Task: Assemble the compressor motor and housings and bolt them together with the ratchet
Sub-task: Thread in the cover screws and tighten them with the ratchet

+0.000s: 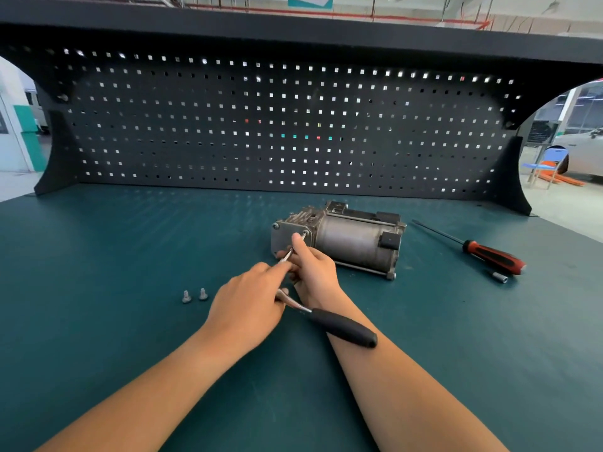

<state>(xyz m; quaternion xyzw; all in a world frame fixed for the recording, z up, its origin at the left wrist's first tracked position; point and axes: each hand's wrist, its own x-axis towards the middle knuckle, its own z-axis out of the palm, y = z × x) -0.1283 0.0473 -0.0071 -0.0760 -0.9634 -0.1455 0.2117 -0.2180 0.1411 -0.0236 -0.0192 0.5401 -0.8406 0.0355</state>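
Red screwdriver (471,246), loose socket (499,276), two bolts (186,296)

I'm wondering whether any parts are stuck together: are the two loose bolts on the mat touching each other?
Apart. The head view shows a strip of green mat between the left bolt and the right bolt.

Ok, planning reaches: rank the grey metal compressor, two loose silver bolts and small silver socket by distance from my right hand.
1. Grey metal compressor, ahead, by the right hand.
2. Two loose silver bolts, to its left.
3. Small silver socket, far right.
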